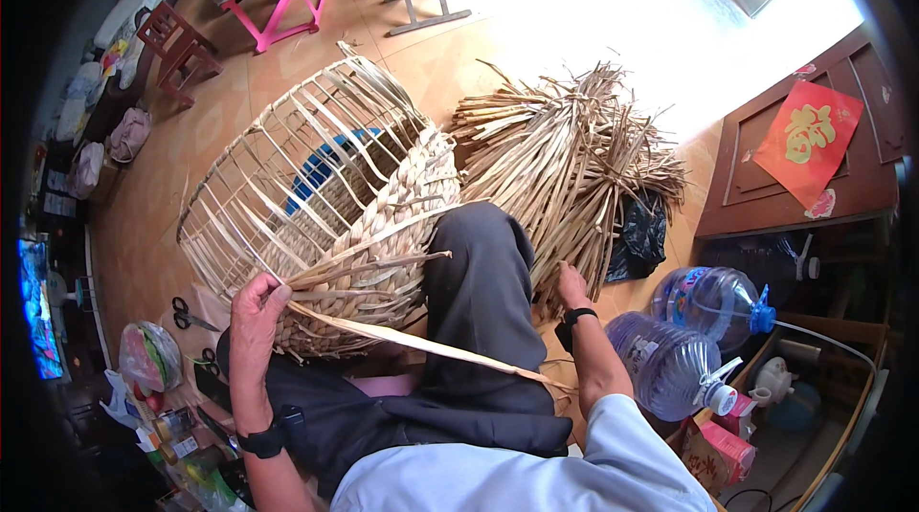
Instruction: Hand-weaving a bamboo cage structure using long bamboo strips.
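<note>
A large half-woven basket (pixel 388 215) leans on its side against my legs. Its far part is a bare frame of thin ribs, and its near side is thick braided straw. My left hand (pixel 258 306) is closed at the basket's near left edge, pinching a pale flat straw strip (pixel 412 335) between thumb and fingers. That strip runs across my lap to the right, and other loose ends stick out beside it. To the right, my right hand (pixel 572 288) is closed at the lower end of a big bundle of dried stalks (pixel 565 158), its fingertips against the stalks.
Large clear plastic bottles (pixel 661 364) stand by my right arm, near a wooden cabinet door (pixel 814 148). Scissors (pixel 191 315) lie at the left. A black plastic bag (pixel 639 239) sits beside the bundle. Farther off are a pink stool (pixel 278 19) and a small wooden chair (pixel 180 51).
</note>
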`<state>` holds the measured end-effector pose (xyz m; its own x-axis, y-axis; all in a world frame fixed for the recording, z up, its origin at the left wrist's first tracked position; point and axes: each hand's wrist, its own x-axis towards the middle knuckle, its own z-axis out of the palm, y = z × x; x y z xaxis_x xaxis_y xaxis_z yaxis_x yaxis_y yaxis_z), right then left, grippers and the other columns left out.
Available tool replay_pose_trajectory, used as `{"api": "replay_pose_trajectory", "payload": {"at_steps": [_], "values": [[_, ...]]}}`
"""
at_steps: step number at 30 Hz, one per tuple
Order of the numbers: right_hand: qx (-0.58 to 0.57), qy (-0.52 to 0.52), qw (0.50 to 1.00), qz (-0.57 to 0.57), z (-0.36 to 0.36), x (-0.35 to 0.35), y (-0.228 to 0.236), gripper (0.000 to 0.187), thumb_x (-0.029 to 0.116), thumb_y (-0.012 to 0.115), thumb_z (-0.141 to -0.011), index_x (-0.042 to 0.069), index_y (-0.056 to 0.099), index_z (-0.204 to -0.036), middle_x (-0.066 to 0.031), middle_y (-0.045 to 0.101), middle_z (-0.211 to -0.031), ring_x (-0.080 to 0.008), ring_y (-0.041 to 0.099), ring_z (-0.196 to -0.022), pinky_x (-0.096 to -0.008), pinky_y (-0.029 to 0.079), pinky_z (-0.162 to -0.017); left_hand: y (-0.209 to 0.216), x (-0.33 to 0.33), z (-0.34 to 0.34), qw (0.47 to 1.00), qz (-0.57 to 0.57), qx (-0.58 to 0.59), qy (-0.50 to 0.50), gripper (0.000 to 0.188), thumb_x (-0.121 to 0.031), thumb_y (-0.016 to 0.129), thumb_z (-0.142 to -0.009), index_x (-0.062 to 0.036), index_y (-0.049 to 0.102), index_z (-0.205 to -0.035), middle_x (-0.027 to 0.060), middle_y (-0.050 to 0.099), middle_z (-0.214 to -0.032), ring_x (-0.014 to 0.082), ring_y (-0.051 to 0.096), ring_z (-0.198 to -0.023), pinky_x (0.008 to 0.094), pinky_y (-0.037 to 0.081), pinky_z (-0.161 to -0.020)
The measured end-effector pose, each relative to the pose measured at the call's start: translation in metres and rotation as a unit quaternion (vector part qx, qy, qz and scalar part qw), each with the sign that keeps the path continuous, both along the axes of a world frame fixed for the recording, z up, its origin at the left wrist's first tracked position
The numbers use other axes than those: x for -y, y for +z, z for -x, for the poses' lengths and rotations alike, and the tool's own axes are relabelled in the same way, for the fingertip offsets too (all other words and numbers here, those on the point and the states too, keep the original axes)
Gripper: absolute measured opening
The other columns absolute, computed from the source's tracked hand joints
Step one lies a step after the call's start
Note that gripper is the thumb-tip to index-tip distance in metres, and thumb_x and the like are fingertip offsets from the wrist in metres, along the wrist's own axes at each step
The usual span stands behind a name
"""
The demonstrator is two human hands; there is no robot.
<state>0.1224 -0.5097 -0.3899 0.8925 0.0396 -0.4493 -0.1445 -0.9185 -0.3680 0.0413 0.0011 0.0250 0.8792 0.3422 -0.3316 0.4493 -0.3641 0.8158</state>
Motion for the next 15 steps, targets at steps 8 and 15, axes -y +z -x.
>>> {"api": "replay_pose_trajectory", "payload": {"at_steps": [8, 15], "values": [[0.018, 0.051, 0.989, -0.137, 0.065, -0.106, 0.096, 0.03, 0.028, 0.044, -0.101, 0.006, 0.06, -0.112, -0.0232, 0.063, -0.103, -0.0435, 0.06, -0.099, -0.0482, 0.049, -0.089, 0.037, -0.018, 0.031, 0.993, -0.104, -0.01, 0.05, 0.014, -0.015, 0.061, -0.097, -0.0017, 0.064, -0.092, 0.0002, 0.056, -0.079, 0.0093, 0.053, -0.079, 0.0286, 0.047, -0.073], [0.023, 0.231, 0.896, -0.379, -0.003, -0.304, 0.179, 0.03, 0.027, 0.045, -0.102, 0.006, 0.061, -0.115, -0.0207, 0.064, -0.102, -0.0392, 0.061, -0.097, -0.0456, 0.05, -0.086, -0.02, 0.006, -0.002, 0.99, -0.057, 0.127, -0.029, 0.019, -0.02, 0.066, -0.093, -0.0013, 0.063, -0.09, 0.013, 0.057, -0.071, 0.0168, 0.054, -0.068, 0.0353, 0.047, -0.067]]}}
